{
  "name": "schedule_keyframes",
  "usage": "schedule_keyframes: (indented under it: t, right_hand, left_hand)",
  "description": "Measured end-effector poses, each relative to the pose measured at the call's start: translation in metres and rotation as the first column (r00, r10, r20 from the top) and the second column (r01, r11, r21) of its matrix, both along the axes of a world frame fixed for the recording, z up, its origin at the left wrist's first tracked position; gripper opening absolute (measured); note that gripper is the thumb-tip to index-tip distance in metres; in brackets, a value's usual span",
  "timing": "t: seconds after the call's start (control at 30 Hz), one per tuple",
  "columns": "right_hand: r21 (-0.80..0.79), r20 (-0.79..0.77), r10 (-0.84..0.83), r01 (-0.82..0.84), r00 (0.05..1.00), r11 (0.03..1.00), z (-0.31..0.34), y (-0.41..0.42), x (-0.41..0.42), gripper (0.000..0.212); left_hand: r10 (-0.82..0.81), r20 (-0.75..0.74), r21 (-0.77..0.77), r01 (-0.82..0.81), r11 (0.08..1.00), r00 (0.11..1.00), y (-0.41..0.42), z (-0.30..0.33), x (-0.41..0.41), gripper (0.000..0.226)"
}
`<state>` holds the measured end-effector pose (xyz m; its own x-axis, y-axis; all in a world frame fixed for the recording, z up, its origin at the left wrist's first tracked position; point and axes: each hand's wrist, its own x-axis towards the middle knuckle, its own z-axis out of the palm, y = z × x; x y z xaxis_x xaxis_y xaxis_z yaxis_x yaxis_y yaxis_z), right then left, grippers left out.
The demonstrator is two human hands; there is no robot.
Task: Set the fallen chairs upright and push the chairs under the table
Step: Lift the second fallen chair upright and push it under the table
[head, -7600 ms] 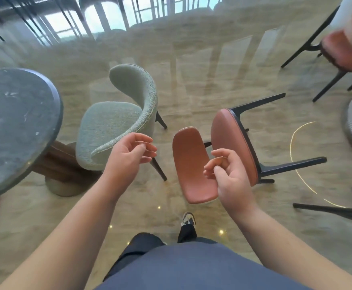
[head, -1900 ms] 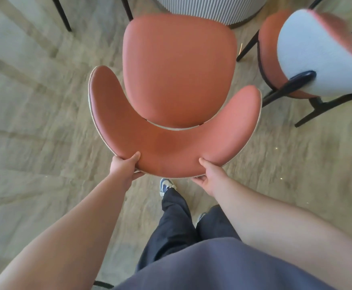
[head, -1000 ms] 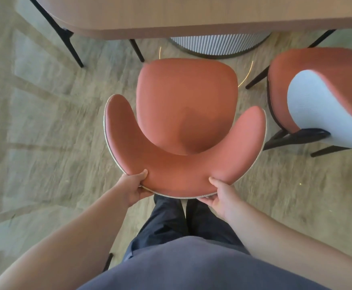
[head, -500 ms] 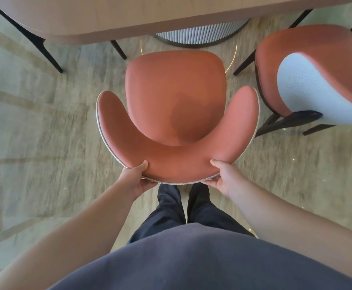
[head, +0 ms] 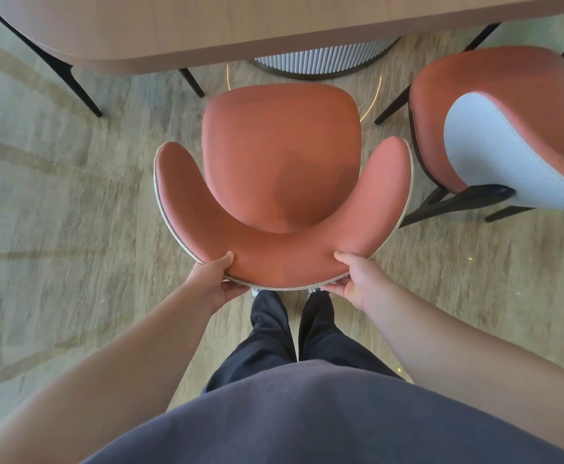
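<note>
An orange chair [head: 282, 155] with a curved backrest stands upright right in front of me, its seat facing the wooden table [head: 240, 25] at the top. The seat's front edge sits just short of the table edge. My left hand [head: 212, 279] grips the backrest's rear rim on the left, thumb on top. My right hand [head: 357, 279] grips the same rim on the right. A second orange chair [head: 495, 105] with a pale grey fabric back stands upright to the right, partly turned.
The table's ribbed grey pedestal [head: 321, 58] stands under the tabletop ahead of the chair. Black legs of another chair [head: 79, 85] show at the top left. My legs and shoes are directly behind the held chair on a glossy stone floor.
The fallen orange chair now stands upright in both my hands. Over the last second it has slid toward the table, whose edge now covers more of the top.
</note>
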<state>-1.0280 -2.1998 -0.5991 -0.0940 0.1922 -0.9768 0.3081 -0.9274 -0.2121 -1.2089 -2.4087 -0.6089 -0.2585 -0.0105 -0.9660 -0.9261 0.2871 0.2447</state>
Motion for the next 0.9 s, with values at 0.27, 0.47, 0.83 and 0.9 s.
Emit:
schedule_keyframes:
  t: [0.27,0.47,0.83,0.9]
  right_hand:
    - [0.006,-0.015,0.020,-0.020,1.000,1.000,0.002,0.008,-0.011,0.025]
    - [0.026,0.004,0.019,-0.020,1.000,0.999,0.003,0.014,-0.022,0.035]
    - [0.036,0.022,0.043,-0.043,0.999,0.998,0.011,0.020,-0.029,0.043]
    - [0.045,0.020,0.086,-0.087,0.996,0.995,0.014,0.020,-0.029,0.043]
  left_hand:
    - [-0.007,-0.007,-0.011,0.007,1.000,1.000,0.010,0.002,-0.010,0.038]
    - [-0.023,-0.011,-0.017,0.023,1.000,1.000,0.018,0.005,-0.019,0.039]
    - [-0.005,0.000,-0.018,0.005,1.000,1.000,0.025,0.009,-0.028,0.044]
    - [-0.010,-0.008,-0.012,0.010,1.000,1.000,0.026,0.012,-0.029,0.043]
